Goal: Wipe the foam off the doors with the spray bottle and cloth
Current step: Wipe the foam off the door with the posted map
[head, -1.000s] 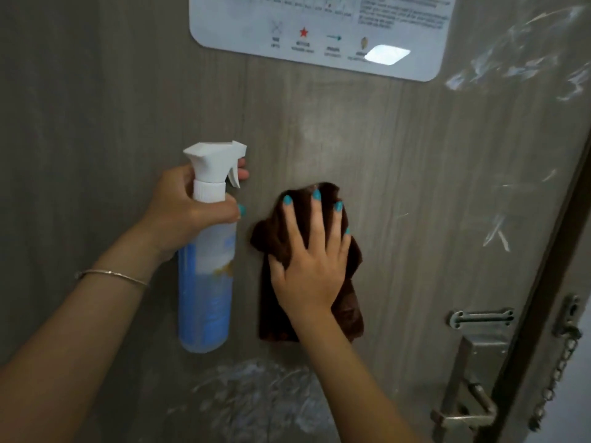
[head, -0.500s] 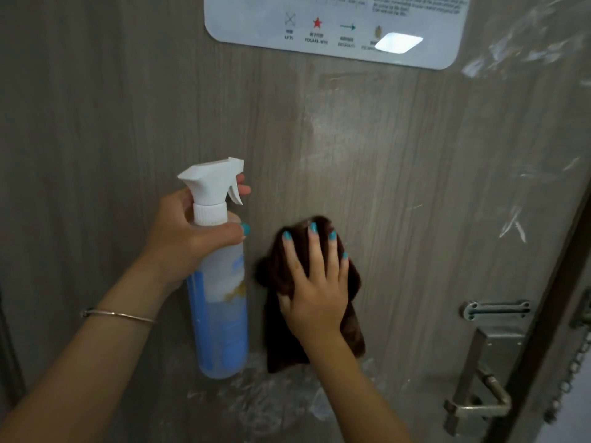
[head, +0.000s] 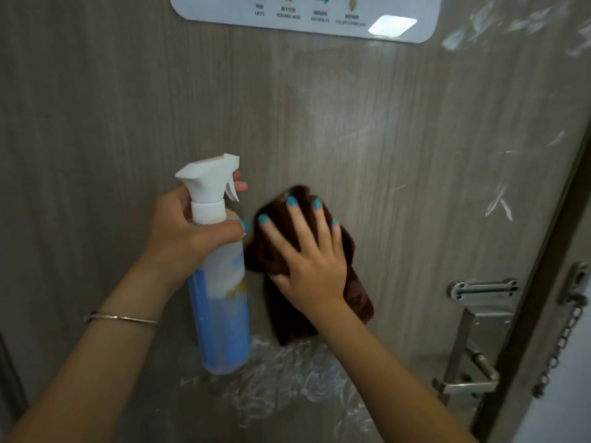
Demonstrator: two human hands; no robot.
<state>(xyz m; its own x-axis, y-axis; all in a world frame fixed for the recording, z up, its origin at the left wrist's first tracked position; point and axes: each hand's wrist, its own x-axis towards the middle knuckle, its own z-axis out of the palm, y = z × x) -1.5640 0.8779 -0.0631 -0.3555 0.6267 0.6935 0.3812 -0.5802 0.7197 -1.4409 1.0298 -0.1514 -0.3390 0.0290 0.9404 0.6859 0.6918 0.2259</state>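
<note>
Now the right hand (head: pixel 315 260) presses the brown cloth (head: pixel 358 292) flat against the wood-grain door (head: pixel 383 139) with fingers spread and straight, tilted leftward from where it lay a second ago, while the left hand (head: pixel 192 231) stays wrapped around the neck of the blue spray bottle (head: pixel 220 314), held just beside the cloth. The cloth's lower edge now touches the swirled foam patch (head: pixel 287 372) below both hands, so the wipe is probably reaching it. More foam streaks (head: pixel 499 203) sit well apart, above the door handle (head: pixel 470 378), apparently untouched.
</note>
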